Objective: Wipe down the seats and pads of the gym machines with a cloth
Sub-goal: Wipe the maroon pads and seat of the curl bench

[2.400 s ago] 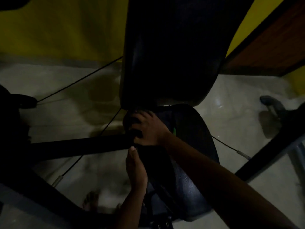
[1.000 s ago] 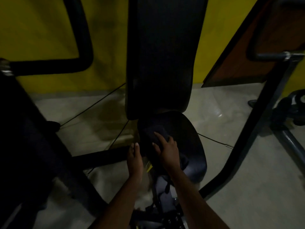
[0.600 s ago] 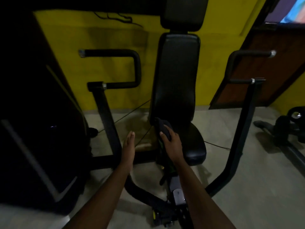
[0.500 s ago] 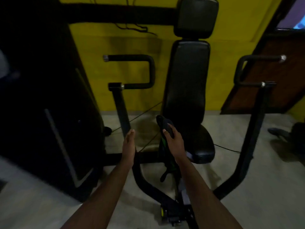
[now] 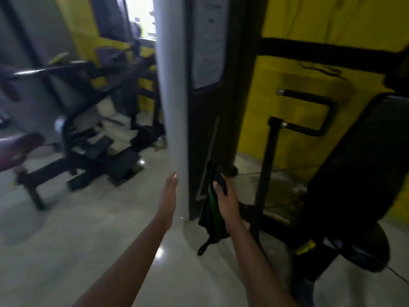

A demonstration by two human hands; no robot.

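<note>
My right hand (image 5: 228,201) grips a dark cloth (image 5: 213,214) with green in it, which hangs down below the fingers. My left hand (image 5: 170,196) is held out flat with straight fingers and holds nothing. The black seat (image 5: 367,253) and the tall back pad (image 5: 345,165) of the machine stand at the right, away from both hands. A dark red pad (image 5: 15,149) of another machine shows blurred at the far left.
A grey pillar (image 5: 174,107) and the dark weight-stack housing (image 5: 210,120) stand right in front of my hands. Black machine handles (image 5: 309,114) are before the yellow wall. More black gym equipment (image 5: 95,138) fills the left back. Pale floor lies at the lower left.
The view has swung left, away from the seat. My right hand has lifted the cloth off the seat and carries it. The left hand stays flat and empty.
</note>
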